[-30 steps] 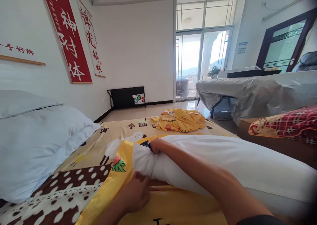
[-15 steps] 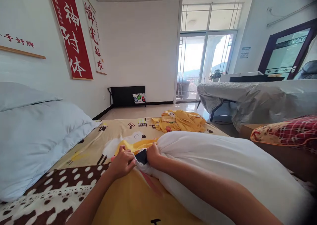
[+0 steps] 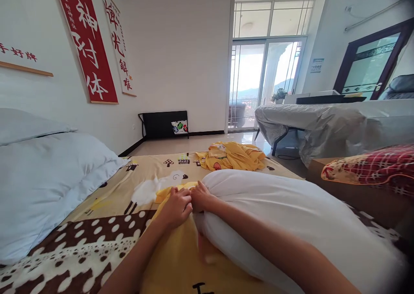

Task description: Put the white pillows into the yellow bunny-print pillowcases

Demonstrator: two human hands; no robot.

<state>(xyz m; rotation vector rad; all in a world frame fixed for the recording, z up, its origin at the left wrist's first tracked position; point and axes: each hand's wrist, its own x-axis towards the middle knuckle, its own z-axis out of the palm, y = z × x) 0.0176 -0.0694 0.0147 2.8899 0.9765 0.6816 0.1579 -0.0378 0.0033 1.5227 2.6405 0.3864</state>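
Note:
A large white pillow [image 3: 278, 207] lies across the bed at the right, under my right forearm. My right hand [image 3: 201, 196] is closed on the gathered end of this pillow. Right beside it, my left hand [image 3: 178, 204] is closed on the edge of a yellow cloth [image 3: 174, 255], and the two hands touch. The cloth spreads toward me below both hands, partly under the pillow. What lies between the fingers is mostly hidden.
Pale pillows [image 3: 58, 173] rest at the left on the patterned sheet [image 3: 161, 166]. A crumpled yellow cloth [image 3: 231, 156] lies at the bed's far edge. To the right are a cardboard box [image 3: 330, 186] with red plaid fabric [image 3: 381, 169] and a plastic-covered table [image 3: 339, 125].
My left hand has moved right, up against my right hand. The dark opening that showed between them is now covered. The view has shifted slightly.

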